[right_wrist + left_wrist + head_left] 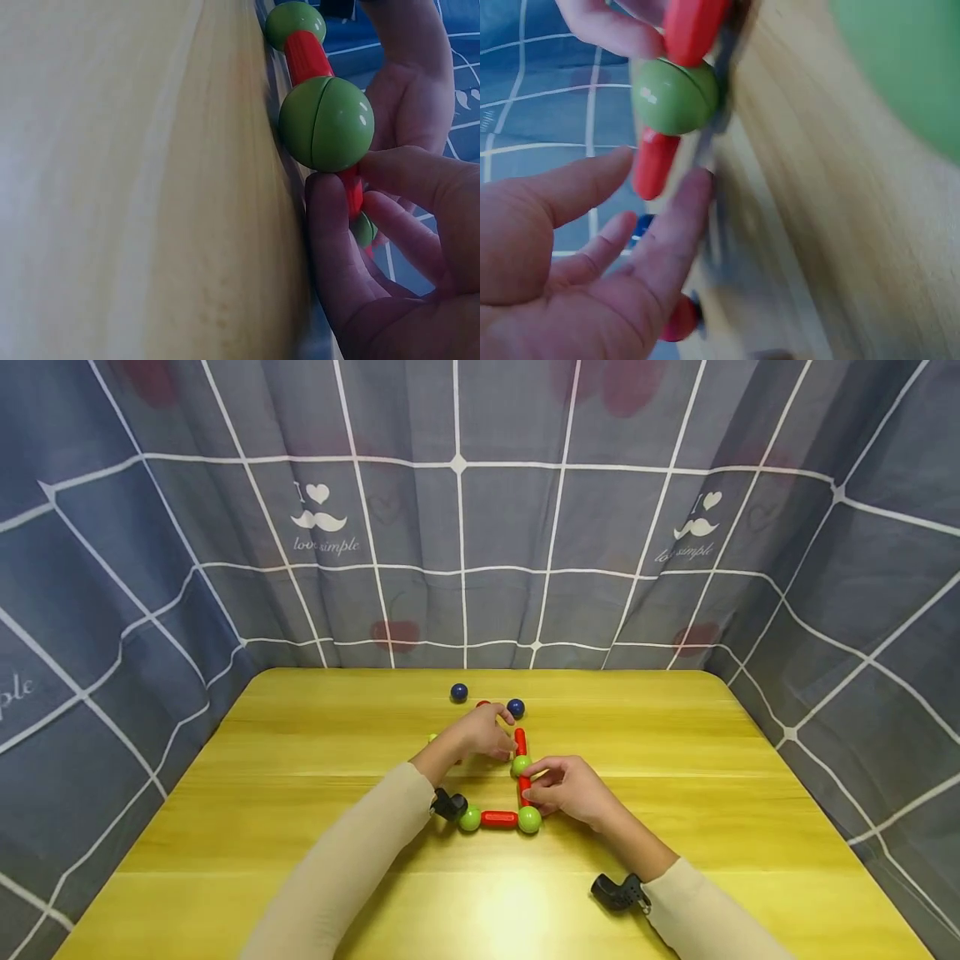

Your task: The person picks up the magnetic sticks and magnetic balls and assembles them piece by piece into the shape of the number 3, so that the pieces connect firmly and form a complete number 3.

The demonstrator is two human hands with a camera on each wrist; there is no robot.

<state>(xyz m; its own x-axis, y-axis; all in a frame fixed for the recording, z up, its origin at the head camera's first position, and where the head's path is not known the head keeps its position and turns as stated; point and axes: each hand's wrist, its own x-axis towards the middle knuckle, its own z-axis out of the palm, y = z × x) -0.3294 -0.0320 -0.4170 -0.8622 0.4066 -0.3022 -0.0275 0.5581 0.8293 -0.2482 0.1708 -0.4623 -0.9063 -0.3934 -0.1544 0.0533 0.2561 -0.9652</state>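
An L-shaped chain of green balls and red rods lies on the wooden table. Its corner ball (529, 819) joins a short crosswise rod (498, 819) that ends in another green ball (469, 818). My right hand (570, 785) pinches the red rod (352, 193) between the corner ball and the middle green ball (521, 766). From that middle ball a further red rod (521, 741) points away from me. Beside this far rod is my left hand (486, 731), thumb and fingers spread around its free end in the left wrist view, gripping nothing.
Toward the back of the table sit two dark blue balls (459, 692). A red piece (483, 702) shows partly behind my left hand, and a green piece (432, 737) peeks out beside the left wrist. A grey-blue checked curtain (495, 602) hangs around the table.
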